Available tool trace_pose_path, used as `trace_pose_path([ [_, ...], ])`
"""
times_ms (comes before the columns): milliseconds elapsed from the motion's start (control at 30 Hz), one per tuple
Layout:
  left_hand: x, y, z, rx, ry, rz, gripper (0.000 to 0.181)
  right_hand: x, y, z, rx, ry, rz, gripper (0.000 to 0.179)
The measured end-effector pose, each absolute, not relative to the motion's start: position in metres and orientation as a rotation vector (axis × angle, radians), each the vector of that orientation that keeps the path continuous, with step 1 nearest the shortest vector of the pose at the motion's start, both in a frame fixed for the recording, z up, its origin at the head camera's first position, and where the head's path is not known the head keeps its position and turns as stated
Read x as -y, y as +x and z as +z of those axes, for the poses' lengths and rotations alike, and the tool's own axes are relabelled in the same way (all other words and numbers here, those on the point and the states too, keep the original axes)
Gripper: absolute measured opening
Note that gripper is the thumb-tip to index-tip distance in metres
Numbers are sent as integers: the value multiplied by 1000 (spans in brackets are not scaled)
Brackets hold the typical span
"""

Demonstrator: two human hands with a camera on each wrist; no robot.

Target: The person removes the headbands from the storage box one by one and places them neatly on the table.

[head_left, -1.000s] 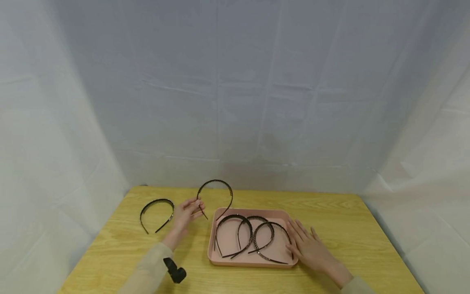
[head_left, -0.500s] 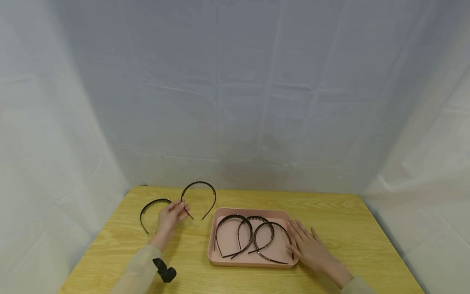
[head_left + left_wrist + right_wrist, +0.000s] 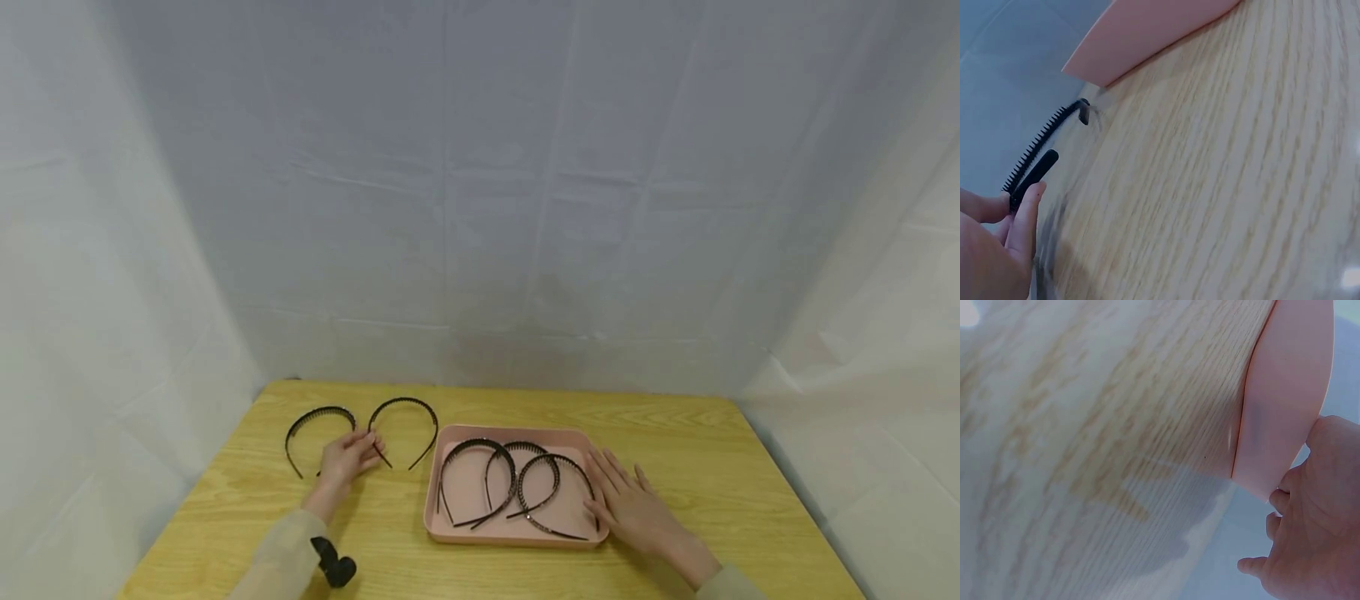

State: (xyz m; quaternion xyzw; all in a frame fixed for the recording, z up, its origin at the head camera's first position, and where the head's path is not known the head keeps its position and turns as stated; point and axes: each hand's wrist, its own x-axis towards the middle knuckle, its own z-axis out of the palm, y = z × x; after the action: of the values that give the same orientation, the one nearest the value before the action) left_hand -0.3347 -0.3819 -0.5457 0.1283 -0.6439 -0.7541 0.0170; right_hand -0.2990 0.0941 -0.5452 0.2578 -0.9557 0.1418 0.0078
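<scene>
My left hand point(image 3: 347, 460) pinches one leg of a black toothed headband point(image 3: 403, 399) between thumb and fingers, left of the pink tray point(image 3: 517, 539). In the left wrist view, the held headband point(image 3: 1036, 174) is seen edge-on, low at the table, its teeth pointing outward. Another black headband point(image 3: 322, 410) lies on the table just left of that hand, which covers part of its right leg. Three headbands point(image 3: 477, 441) overlap inside the tray. My right hand point(image 3: 637, 510) rests with straight fingers against the tray's right rim; the right wrist view shows it at the tray wall point(image 3: 1285, 394).
The wooden table point(image 3: 675, 425) carries the tray near its middle. White sheeting point(image 3: 480, 208) hangs behind the table and along both sides. A black strap mount point(image 3: 333, 562) sits on the left wrist.
My left hand has carried the headband leftward from above the tray's left edge, then lowered it to the table beside the other headband. The right hand and tray stay still.
</scene>
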Motion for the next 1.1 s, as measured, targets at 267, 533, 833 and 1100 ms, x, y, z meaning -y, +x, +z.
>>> trace_pose_path([
  [267,385,-332,-548,2022,455,-2333,50,-96,-298,-551,2860,839,454,65],
  [533,388,-332,-549,1998,472,-2323,48,-96,-299,-552,2878,821,451,66],
  [833,389,-333,-542,2079,465,-2260,49,-97,-301,-555,2875,821,425,67],
  [1100,384,-330,-536,2255,413,-2098,47,-96,-300,-553,2891,816,395,68],
])
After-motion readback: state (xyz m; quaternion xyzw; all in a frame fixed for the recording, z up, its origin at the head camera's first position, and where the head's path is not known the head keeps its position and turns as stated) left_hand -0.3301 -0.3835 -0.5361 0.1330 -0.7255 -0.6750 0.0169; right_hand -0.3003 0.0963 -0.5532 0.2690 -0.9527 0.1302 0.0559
